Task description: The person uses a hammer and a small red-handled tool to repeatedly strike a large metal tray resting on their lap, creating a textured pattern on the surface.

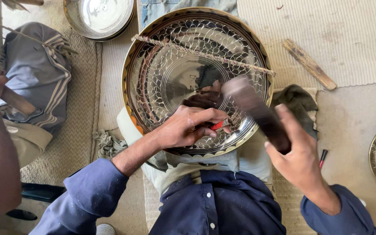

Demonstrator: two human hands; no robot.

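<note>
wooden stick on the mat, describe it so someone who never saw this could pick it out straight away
Start at the big round engraved metal tray in the middle, then look right, just past its upper rim. There the wooden stick lies slantwise on the pale ribbed mat. It is flat, short and bare wood, unlike the thin patterned rod across the tray.

Silver scale-patterned tray (162, 78), red-handled punch (217, 125)
</note>
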